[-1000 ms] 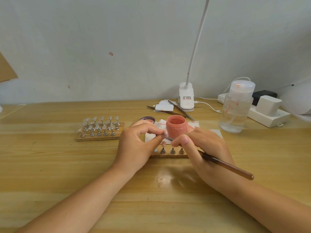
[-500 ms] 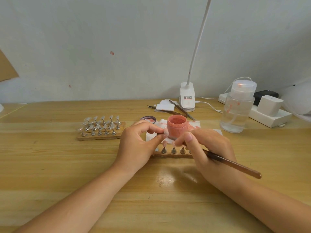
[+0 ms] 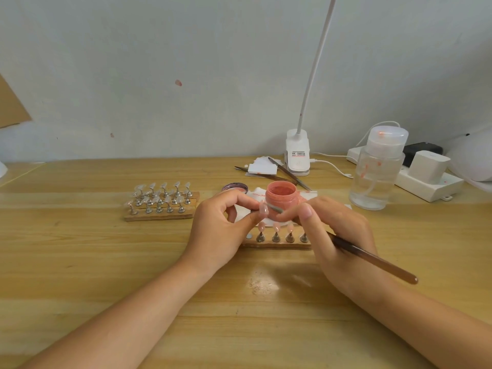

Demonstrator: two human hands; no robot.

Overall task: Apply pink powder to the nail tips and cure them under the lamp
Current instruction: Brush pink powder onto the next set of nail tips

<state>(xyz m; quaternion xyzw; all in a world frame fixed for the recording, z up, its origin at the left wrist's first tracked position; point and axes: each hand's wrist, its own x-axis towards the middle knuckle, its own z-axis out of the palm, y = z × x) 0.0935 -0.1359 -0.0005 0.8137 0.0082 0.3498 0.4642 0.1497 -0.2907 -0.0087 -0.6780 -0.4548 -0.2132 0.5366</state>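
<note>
Your left hand pinches a single nail tip between thumb and forefinger, holding it just in front of the open jar of pink powder, which stands near the middle of the table on a white sheet. Your right hand grips a brown-handled brush; its fine end touches the held tip, though the bristles are too small to make out.

Below your fingers, a wooden strip carries 4 visible metal stands, 3 topped with pinkish tips; its right end is hidden under your right hand. A second wooden holder with many clear tips sits toward the table's left side.

The clip lamp stands at the back edge, its head cut off by the top of the frame. A clear pump bottle stands toward the right edge.
</note>
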